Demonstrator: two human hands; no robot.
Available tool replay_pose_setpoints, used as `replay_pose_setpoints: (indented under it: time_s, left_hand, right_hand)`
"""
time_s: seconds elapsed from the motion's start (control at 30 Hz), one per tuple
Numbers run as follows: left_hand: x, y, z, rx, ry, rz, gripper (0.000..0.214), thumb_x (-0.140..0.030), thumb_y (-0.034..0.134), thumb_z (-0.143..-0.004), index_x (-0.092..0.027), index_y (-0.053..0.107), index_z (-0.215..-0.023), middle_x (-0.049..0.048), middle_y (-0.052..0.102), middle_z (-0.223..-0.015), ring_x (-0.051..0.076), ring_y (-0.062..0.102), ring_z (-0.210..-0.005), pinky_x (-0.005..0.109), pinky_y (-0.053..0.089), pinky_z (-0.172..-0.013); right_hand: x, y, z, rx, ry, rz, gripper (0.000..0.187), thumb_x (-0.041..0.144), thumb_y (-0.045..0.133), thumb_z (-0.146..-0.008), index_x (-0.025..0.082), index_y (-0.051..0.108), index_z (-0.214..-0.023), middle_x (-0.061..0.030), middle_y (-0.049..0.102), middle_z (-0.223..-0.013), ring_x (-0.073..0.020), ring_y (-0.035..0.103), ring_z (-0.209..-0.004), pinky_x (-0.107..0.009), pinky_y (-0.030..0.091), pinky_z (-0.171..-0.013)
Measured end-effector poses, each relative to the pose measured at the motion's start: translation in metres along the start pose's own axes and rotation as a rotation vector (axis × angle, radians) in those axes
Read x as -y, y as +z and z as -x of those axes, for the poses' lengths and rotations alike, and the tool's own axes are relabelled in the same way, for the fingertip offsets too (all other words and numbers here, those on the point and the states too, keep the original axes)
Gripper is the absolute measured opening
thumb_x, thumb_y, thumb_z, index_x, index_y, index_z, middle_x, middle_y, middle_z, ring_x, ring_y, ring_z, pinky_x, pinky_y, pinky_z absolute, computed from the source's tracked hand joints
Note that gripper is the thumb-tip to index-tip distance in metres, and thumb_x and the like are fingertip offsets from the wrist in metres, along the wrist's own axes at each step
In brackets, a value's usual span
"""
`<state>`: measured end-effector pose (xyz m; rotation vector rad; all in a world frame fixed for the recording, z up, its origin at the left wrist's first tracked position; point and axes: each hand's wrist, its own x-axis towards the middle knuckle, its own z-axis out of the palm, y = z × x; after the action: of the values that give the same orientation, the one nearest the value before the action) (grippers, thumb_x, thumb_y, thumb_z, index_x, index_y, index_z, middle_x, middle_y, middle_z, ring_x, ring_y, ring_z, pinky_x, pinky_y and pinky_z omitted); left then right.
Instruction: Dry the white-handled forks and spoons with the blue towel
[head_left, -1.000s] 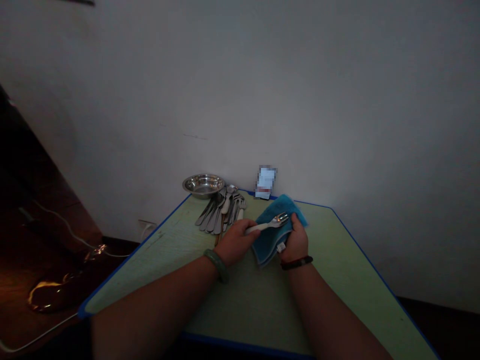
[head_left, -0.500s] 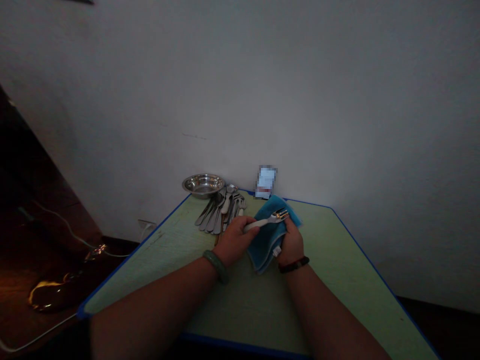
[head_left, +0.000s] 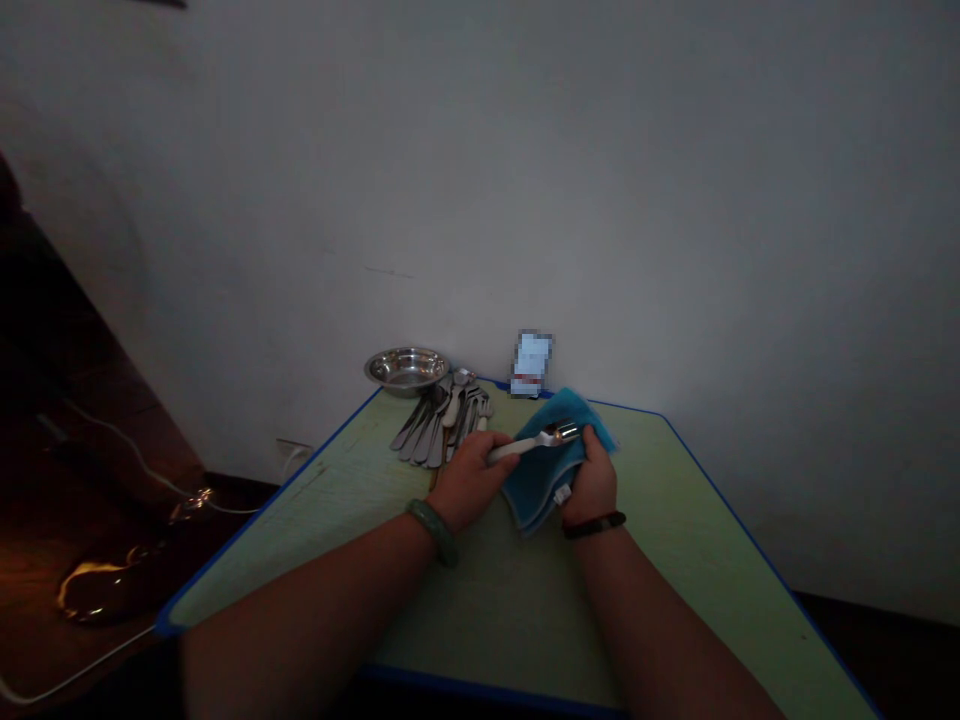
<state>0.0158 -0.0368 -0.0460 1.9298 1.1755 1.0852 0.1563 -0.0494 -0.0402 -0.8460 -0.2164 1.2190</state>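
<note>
Tag on cloth too small to read; left hand pinches fork; right hand grips cloth; green, blue-edged desk before a grey wall.

Your fork is over the cloth; left of them, the cutlery pile lies on the table, the bowl behind it, the phone farther right, by the wall.

Cloth partly hidden, phone screen pixelated
</note>
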Motion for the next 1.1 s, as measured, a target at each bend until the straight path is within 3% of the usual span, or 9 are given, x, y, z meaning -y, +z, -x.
replay_pose_setpoints:
  time_s: [0.37, 0.6, 1.1]
  left_hand:
    - [0.0039, -0.0014, -0.0014, 0.018, -0.020, -0.024, 0.027, -0.038, 0.046, -0.071, -0.017, 0.055, -0.086, 0.0026, 0.053, -0.086, 0.016, 0.050, -0.080, 0.028, 0.039, -0.071]
    - [0.0069, -0.0019, -0.0024, 0.040, -0.014, -0.034, 0.028, -0.039, 0.045, -0.071, -0.017, 0.055, -0.086, 0.0019, 0.054, -0.084, 0.016, 0.050, -0.080, 0.027, 0.039, -0.072]
    - [0.0048, -0.0018, -0.0017, 0.063, -0.055, 0.000, 0.027, -0.039, 0.046, -0.070, -0.017, 0.055, -0.084, 0.0013, 0.055, -0.082, 0.015, 0.051, -0.078, 0.026, 0.039, -0.069]
  right_hand:
    - [0.0088, 0.0038, 0.0033, -0.099, -0.072, -0.061, 0.026, 0.036, 0.052, -0.068, 0.016, 0.059, -0.084, -0.0005, 0.067, -0.065, -0.0173, 0.063, -0.060, -0.036, 0.050, -0.066]
    - [0.0087, -0.0007, -0.0044, -0.048, -0.106, -0.134, 0.033, 0.039, 0.052, -0.067, 0.019, 0.058, -0.092, -0.0005, 0.068, -0.074, -0.0197, 0.063, -0.071, -0.042, 0.048, -0.070]
    - [0.0061, 0.0015, -0.0008, -0.039, -0.039, -0.088, 0.030, 0.039, 0.050, -0.068, 0.017, 0.058, -0.087, -0.0009, 0.068, -0.070, -0.0180, 0.063, -0.067, -0.038, 0.049, -0.069]
